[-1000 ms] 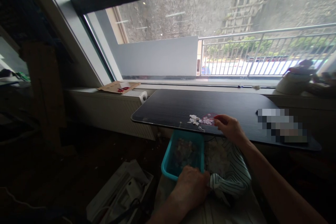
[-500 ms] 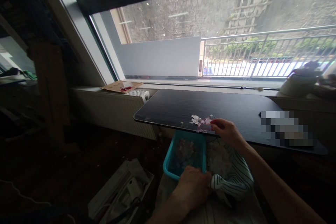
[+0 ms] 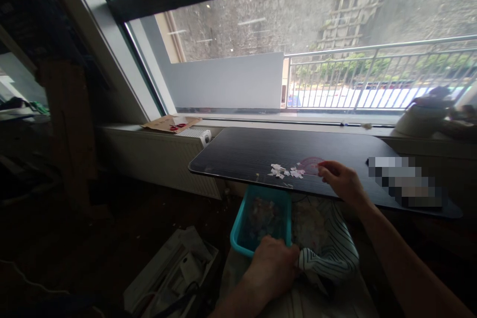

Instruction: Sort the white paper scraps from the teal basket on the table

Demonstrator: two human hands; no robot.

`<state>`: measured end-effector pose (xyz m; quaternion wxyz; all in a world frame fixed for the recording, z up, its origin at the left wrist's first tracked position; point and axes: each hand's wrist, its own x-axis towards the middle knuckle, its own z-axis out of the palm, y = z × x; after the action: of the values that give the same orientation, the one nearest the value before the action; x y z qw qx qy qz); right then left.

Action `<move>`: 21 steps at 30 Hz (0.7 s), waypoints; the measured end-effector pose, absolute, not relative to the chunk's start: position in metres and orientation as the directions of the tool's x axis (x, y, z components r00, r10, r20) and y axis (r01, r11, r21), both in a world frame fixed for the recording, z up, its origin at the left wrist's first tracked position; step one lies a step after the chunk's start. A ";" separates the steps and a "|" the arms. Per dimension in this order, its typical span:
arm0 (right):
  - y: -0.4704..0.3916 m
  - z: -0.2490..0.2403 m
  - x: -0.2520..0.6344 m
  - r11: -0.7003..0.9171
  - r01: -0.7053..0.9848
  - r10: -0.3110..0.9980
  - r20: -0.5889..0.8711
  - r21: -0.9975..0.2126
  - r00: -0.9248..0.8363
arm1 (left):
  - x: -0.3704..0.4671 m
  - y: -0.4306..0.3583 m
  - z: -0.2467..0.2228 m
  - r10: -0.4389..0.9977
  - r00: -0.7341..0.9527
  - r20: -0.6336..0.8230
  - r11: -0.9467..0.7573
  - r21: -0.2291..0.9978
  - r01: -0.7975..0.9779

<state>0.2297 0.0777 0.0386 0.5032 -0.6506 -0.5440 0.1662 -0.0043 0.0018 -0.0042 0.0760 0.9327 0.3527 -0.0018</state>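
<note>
My right hand (image 3: 341,179) pinches a see-through pink protractor (image 3: 310,163) by its right end, over the dark table (image 3: 257,146). Left of the protractor, white and pale pink paper scraps (image 3: 281,171) lie in a loose heap close to the table's front edge. Below that edge my left hand (image 3: 274,261) is closed on the near rim of a turquoise plastic bin (image 3: 238,243); its fingertips are hidden. More paper scraps (image 3: 263,213) lie inside the bin. A striped cloth (image 3: 331,258) bunches up right beside my left hand.
A blurred-out object (image 3: 410,184) lies at the table's right end. Red-handled scissors (image 3: 178,126) rest on brown paper (image 3: 156,123) on the sill by the radiator (image 3: 160,154). A box of odds and ends (image 3: 175,268) stands on the floor, lower left.
My right hand has moved right and slightly up with the protractor, away from the heap of scraps. The scraps lie more spread out. My left hand stays on the bin.
</note>
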 end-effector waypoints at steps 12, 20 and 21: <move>0.077 0.035 0.250 0.017 0.666 0.875 0.333 -0.746 0.351 | -0.005 0.001 0.004 0.663 0.743 -0.097 -0.732 0.129 0.670; 0.072 0.044 0.247 -0.047 0.748 0.864 0.349 -0.661 0.363 | -0.006 0.002 0.003 0.662 0.742 -0.105 -0.731 0.128 0.671; 0.071 0.044 0.249 -0.052 0.743 0.858 0.351 -0.667 0.375 | -0.006 0.002 0.002 0.662 0.743 -0.100 -0.732 0.124 0.670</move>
<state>0.2492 0.0706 0.0443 0.4082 -0.7217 -0.5546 0.0704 -0.0060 0.0020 0.0024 0.0761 0.9303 0.3579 -0.0244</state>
